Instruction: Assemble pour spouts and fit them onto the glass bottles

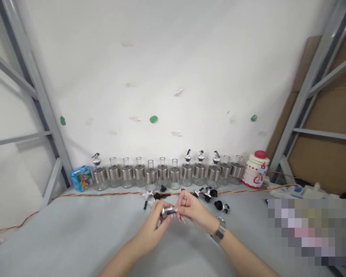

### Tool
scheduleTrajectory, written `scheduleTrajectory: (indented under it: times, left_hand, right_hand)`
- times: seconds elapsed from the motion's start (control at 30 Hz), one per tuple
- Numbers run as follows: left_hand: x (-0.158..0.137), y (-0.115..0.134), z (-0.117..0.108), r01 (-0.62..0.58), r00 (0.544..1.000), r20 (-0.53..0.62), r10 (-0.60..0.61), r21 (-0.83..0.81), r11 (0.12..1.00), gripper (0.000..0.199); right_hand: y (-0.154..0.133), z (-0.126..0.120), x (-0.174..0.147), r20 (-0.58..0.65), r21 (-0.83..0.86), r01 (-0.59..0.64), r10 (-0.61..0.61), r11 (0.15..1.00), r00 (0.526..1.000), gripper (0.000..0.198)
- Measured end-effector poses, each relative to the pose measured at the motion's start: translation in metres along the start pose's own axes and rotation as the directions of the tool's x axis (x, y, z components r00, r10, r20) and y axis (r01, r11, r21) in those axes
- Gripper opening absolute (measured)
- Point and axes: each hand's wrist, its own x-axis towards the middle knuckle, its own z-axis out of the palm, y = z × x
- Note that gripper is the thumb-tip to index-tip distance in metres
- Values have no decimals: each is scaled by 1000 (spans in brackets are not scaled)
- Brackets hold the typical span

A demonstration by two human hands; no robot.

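Observation:
In the middle of the table edge area, my left hand is closed round a silver and black pourer stopper. My right hand pinches the black spout end of it between thumb and fingertips. Just beyond both hands lie loose pourer stoppers of the same kind, among them one at the right and one at the left. Behind them stands a row of glass bottles with steel bands. Several bottles carry a pourer stopper on top; others have bare necks.
A twisted red and yellow wire runs across the grey table. At the row's left stands a small blue box, at its right a cream jar with a red lid. Power strips and a blurred-out patch lie at the right.

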Motion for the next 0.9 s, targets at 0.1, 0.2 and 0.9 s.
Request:
scheduleTrajectory:
  times: [0.1,0.2,0.9]
  left_hand:
    - [1,0,1,11,1000,-27,-10,29,1000,22]
    - [2,-3,3,-4,1000,-29,5,55,998,24]
    - [1,-15,12,-138,979,-137,154,118,983,21]
  right_hand:
    - [-4,2,-1,-1,8,33,-33,999,999,40]
    - [-7,5,-2,-16,41,48,-48,998,999,41]
    - [-11,12,-7,-4,49,67,-67,997,998,39]
